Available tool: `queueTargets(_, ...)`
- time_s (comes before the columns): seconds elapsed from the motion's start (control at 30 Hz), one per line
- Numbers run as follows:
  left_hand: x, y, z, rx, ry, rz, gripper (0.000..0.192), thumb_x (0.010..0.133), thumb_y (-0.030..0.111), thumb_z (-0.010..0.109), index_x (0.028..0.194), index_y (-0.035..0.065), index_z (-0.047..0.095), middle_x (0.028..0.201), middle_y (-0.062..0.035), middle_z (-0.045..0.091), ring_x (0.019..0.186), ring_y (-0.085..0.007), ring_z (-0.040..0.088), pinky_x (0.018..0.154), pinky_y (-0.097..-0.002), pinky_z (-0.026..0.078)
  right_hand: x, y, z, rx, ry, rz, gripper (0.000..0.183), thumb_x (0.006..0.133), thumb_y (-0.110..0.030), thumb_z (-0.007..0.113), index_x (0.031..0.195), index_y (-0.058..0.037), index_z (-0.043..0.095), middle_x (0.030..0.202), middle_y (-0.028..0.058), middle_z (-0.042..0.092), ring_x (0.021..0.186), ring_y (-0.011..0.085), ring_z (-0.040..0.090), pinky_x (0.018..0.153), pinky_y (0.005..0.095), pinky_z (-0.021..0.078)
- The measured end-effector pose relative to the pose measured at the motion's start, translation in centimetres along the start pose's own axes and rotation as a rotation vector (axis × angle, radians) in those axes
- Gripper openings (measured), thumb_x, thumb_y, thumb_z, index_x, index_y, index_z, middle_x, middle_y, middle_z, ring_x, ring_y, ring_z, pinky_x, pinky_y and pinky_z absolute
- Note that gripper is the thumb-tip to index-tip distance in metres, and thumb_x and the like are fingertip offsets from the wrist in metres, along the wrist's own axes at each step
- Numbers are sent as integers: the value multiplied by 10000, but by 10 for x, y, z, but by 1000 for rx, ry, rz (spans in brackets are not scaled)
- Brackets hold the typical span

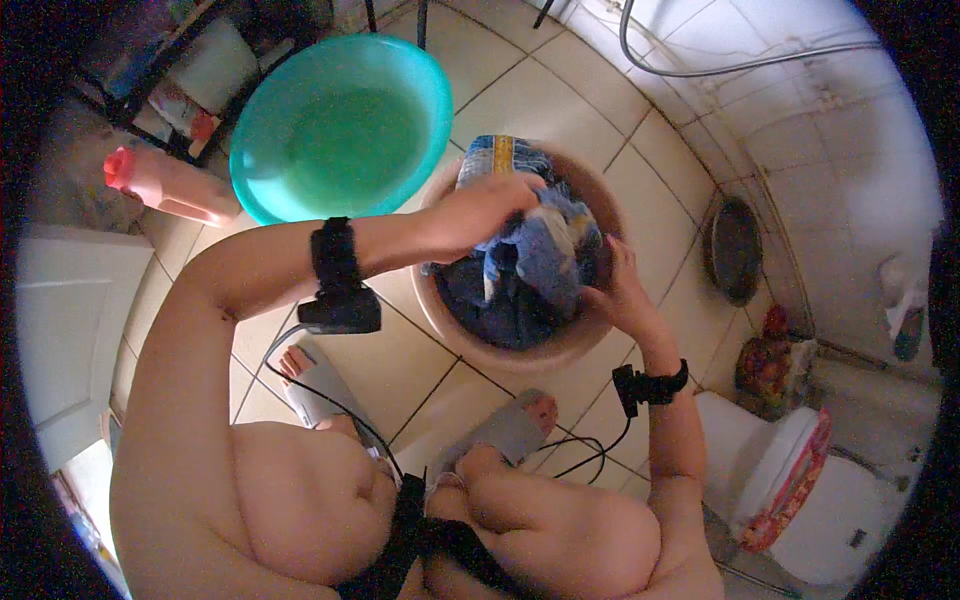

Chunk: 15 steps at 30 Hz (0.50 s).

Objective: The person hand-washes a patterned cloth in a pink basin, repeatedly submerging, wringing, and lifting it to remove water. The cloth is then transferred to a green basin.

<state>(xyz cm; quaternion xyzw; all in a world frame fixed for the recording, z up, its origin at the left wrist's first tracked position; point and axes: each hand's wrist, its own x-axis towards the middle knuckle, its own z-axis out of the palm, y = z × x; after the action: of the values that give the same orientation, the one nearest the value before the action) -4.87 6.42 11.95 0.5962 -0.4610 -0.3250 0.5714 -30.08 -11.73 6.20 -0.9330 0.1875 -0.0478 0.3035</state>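
Observation:
In front of me a round pinkish-brown basin (pixel 442 330) stands on the tiled floor, holding blue denim clothing (pixel 547 247) and darker cloth (pixel 480 300). My left hand (pixel 502 206) is closed on the bunched denim over the basin, its fingers partly hidden in the folds. A denim piece with a yellow stripe (pixel 502 154) lies at the basin's far rim. My right hand (pixel 619 289) is at the right rim, thumb against the denim and fingers raised; whether it grips the cloth is unclear. Each forearm wears a black strapped device with a cable.
A large turquoise basin (pixel 247 180) with liquid stands at the upper left, beside a pink bottle (pixel 176 195) and a shelf. A toilet (pixel 780 480) is at the lower right, an oval dark object (pixel 735 251) by the right wall. A hose (pixel 675 73) hangs at the top.

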Motion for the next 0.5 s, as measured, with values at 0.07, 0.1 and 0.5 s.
queueTargets(0.07, 5, 5, -15, -821, 25, -379, 301, 873, 161, 468, 1066, -16, 617, 1057, -133, 649, 906, -248, 627, 854, -361, 497, 2, 0, 3, -83, -46, -33, 741, 748, -264, 795, 1356, -42, 434, 1445, 213, 300, 1316, 393, 349, 1117, 427, 309)
queueTargets(0.1, 5, 9, -23, -940, 61, -410, 303, 875, 164, 462, 1070, -11, 614, 1028, -136, 651, 902, -248, 629, 866, -371, 501, 5, -2, 4, -169, -96, -61, 827, 705, -341, 836, 1366, -54, 432, 1432, 235, 318, 1272, 430, 400, 1104, 456, 328)
queueTargets(0.5, 17, -56, -78, -1014, 188, -528, 279, 885, 258, 526, 974, 2, 594, 945, -139, 653, 906, -264, 630, 887, -409, 502, 26, -35, 42, -163, -244, 318, 489, 909, -324, 632, 1261, -2, 523, 1168, 228, 627, 1038, 418, 609, 921, 419, 475)
